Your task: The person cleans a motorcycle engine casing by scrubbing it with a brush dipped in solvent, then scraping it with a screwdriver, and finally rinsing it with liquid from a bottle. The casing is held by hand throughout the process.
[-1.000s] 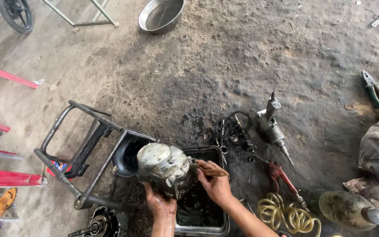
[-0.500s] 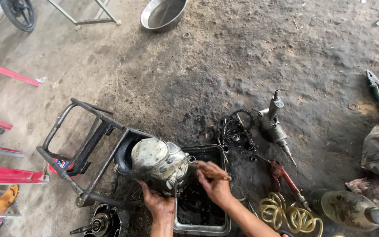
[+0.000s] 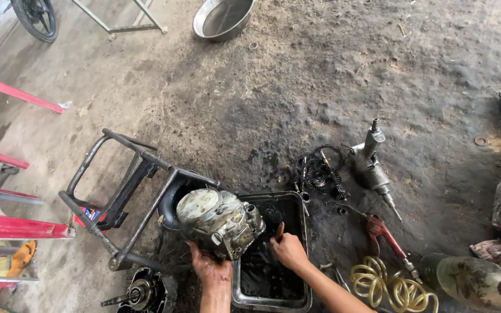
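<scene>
I see the engine casing (image 3: 218, 221) resting above my left-hand fingers (image 3: 204, 268), over the tray's (image 3: 304, 255) left edge. Right of my right-hand fingers (image 3: 278, 236) lie the air tool (image 3: 371, 163) and coiled hose (image 3: 391, 288); the stand (image 3: 124, 200) sits left.

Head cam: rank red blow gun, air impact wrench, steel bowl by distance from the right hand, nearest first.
From the right hand:
1. Red blow gun, on the floor just to its right, above the yellow coiled hose.
2. Air impact wrench, farther up and right.
3. Steel bowl, at the top edge, far beyond.
</scene>
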